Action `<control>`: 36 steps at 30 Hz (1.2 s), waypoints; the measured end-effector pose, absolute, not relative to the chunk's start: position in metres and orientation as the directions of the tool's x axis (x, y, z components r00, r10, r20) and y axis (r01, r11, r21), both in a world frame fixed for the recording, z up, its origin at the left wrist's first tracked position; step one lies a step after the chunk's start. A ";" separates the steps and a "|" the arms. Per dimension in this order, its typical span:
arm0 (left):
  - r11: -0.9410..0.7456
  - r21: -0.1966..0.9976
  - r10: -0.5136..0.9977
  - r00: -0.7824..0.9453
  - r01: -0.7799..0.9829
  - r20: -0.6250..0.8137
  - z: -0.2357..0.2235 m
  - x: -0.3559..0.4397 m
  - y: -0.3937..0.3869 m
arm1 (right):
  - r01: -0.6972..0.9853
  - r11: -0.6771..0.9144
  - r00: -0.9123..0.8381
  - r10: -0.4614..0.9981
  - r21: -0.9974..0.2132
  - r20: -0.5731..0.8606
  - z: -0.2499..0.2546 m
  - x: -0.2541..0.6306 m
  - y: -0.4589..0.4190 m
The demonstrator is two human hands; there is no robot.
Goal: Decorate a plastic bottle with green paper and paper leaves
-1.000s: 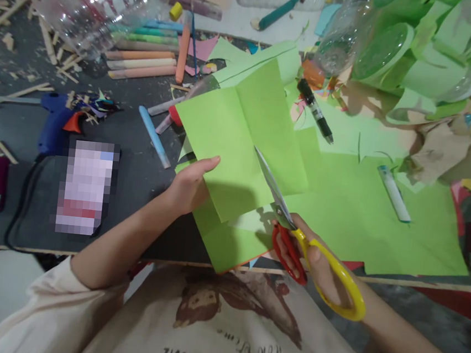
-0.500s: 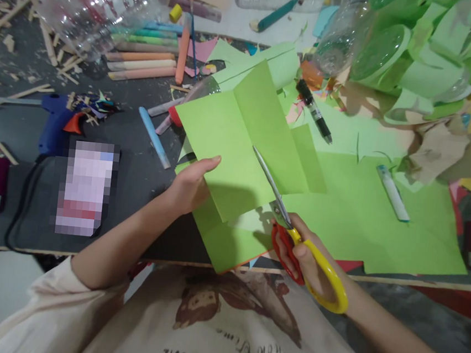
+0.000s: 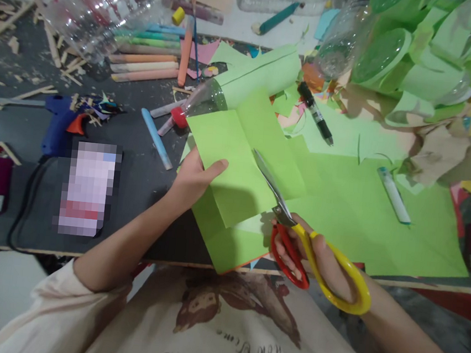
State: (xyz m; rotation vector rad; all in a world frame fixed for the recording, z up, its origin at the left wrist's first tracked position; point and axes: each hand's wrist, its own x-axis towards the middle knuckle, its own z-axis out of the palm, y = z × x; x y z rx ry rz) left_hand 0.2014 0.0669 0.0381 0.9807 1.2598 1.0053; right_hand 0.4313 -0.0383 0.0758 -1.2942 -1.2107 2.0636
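A folded sheet of light green paper [image 3: 230, 170] is pinched in my left hand [image 3: 196, 175], thumb on top and fingers hidden beneath. My right hand [image 3: 308, 244] grips scissors [image 3: 284, 212] with one yellow and one red handle loop. The scissors' blades lie across the paper's right part, pointing up and left, and appear nearly closed. More green paper [image 3: 381, 224] spreads flat below and to the right. A clear plastic bottle with a red cap [image 3: 178, 116] lies just behind the held sheet.
A blue glue gun [image 3: 60, 121] and a blurred-out phone-like object [image 3: 88, 190] lie at left. Several markers [image 3: 147, 60] sit behind. A black marker [image 3: 314, 112] and a white-and-green cutter-like tool [image 3: 394, 194] are at right. Green-papered plastic bottles [image 3: 421, 61] crowd the back right.
The held paper has tipped lower and its right flap has dropped, uncovering more of the red-capped bottle. The scissors' handle loops have spread farther apart.
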 end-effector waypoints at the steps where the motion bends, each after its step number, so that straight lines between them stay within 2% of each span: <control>1: 0.267 0.963 0.963 0.050 -0.034 -0.265 0.038 0.201 0.067 | 0.072 -0.577 -0.498 0.686 -0.814 -0.530 0.077 0.431 -0.035; 5: 0.268 0.963 0.960 0.078 0.000 -0.268 0.040 0.201 0.067 | 0.042 -0.667 -0.519 0.622 -0.744 -0.587 0.080 0.426 -0.026; 13: 0.279 0.959 0.957 0.073 0.050 -0.282 0.040 0.200 0.067 | -0.001 -0.568 -0.442 0.738 -0.823 -0.509 0.074 0.415 -0.030; 29: 0.154 0.981 0.978 0.122 0.116 -0.168 0.029 0.196 0.071 | -0.101 -0.568 -0.355 0.788 -0.817 -0.503 0.054 0.412 -0.044; 36: 0.174 0.974 0.968 0.155 0.148 -0.197 0.030 0.196 0.069 | -0.080 -0.523 -0.382 0.802 -0.848 -0.459 0.054 0.417 -0.047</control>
